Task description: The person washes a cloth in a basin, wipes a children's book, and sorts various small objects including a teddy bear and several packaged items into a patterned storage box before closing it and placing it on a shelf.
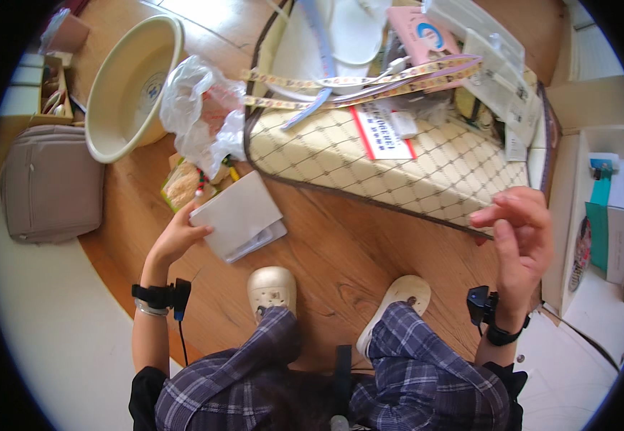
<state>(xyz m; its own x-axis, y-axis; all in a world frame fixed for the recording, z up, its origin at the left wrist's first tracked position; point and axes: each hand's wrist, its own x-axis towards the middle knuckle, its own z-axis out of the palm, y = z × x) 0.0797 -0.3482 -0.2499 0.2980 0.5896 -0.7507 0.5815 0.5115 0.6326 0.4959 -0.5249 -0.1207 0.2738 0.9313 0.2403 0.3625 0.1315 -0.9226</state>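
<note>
My left hand (187,231) grips a white folded booklet or flat card (239,213) by its left edge, thumb on top. Just beyond it on the wooden floor lie a packet with tan contents (183,184) and a crumpled clear plastic bag (199,113) with red print. My right hand (522,231) is raised with loosely curled fingers, and nothing shows between them. It hovers by the near right corner of a beige quilted storage box (312,145). Patterned ribbons (425,73), a pink packet (425,32) and a white card with a red border (379,132) lie over the box.
A cream plastic basin (99,124) tilts at the upper left, near a grey-brown bag (56,183). On the right stands a white open compartment (551,269) with boxes (619,215) in it. My clog-shod feet (271,288) rest on the wooden floor (323,258).
</note>
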